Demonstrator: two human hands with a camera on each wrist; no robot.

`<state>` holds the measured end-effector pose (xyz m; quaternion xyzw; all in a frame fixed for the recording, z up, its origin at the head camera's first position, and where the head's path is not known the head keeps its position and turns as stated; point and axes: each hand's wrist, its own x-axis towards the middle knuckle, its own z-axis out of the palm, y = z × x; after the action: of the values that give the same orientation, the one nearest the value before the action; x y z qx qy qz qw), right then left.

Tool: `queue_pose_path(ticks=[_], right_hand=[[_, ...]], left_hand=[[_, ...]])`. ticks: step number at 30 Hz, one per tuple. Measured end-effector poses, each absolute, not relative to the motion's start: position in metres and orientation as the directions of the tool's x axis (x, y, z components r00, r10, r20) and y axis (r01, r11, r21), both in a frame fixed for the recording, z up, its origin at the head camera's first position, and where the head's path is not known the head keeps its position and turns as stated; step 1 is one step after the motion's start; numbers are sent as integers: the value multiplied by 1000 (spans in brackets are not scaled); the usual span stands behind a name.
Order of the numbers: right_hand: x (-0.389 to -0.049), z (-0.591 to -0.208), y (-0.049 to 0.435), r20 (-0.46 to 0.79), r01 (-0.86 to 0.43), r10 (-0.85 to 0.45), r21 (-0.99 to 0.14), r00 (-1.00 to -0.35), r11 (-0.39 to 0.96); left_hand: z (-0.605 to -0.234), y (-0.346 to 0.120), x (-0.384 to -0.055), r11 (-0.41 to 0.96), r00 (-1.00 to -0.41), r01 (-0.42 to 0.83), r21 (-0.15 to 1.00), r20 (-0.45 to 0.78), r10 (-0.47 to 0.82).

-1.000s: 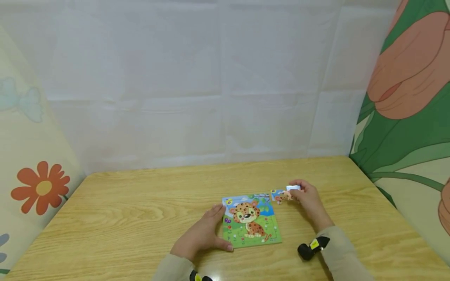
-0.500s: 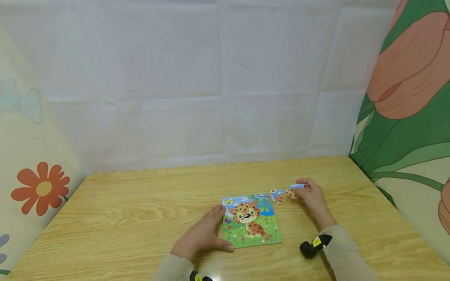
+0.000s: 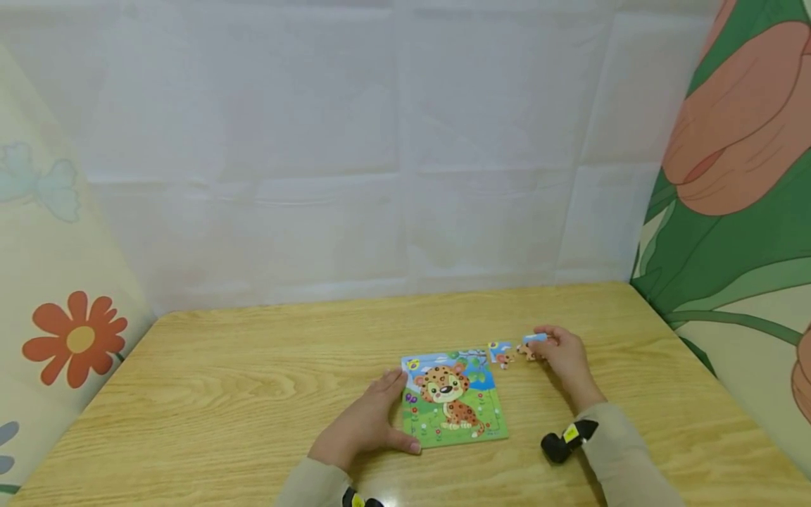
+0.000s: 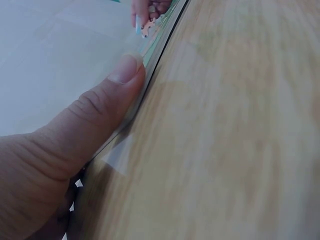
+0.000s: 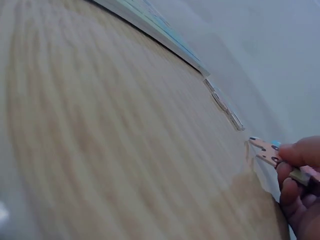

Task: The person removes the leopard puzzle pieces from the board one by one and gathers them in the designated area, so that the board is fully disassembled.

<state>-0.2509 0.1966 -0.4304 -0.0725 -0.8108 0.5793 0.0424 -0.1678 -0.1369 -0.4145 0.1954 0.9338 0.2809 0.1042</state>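
Observation:
A square jigsaw puzzle board (image 3: 437,429) with a spotted leopard cub on blue sky and green grass lies flat on the table. My left hand (image 3: 364,426) rests at its left side, fingers along the left edge and straight thumb (image 4: 112,87) at the near-left corner. Beyond the far-right corner, my right hand (image 3: 565,359) pinches a puzzle piece (image 5: 267,150), peach with dark spots and a blue part, between thumb and fingers. A pale edge of something (image 5: 300,176) also shows among those fingers. A loose puzzle piece (image 3: 500,354) lies between board and right hand.
The wooden table (image 3: 241,394) runs back to a white cloth backdrop (image 3: 317,211). Painted panels flank it, with a red flower (image 3: 79,339) on the left and large pink petals (image 3: 735,127) on the right. A black wrist camera (image 3: 557,448) sits on the right sleeve.
My right hand has moved a little to the right with its puzzle piece, opening a gap from the loose piece beside the board. The left hand and the board stay put.

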Motion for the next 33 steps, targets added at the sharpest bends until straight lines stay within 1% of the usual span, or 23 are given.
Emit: queue_pose_path(ticks=[10, 16, 27, 33], right_hand=[[-251, -426, 195, 25, 71, 169, -840, -985, 538], [-249, -422, 195, 71, 24, 124, -771, -990, 636], [-249, -423, 193, 112, -29, 66, -687, -992, 726], [-253, -426, 191, 133, -42, 60, -650, -989, 759]], left_hand=[[-415, -137, -168, 766, -902, 314, 560, -77, 426], [-414, -136, -168, 774, -903, 308, 553, -85, 420], [-415, -136, -169, 774, -903, 316, 549, -77, 423], [-413, -136, -167, 772, -904, 305, 558, -85, 419]])
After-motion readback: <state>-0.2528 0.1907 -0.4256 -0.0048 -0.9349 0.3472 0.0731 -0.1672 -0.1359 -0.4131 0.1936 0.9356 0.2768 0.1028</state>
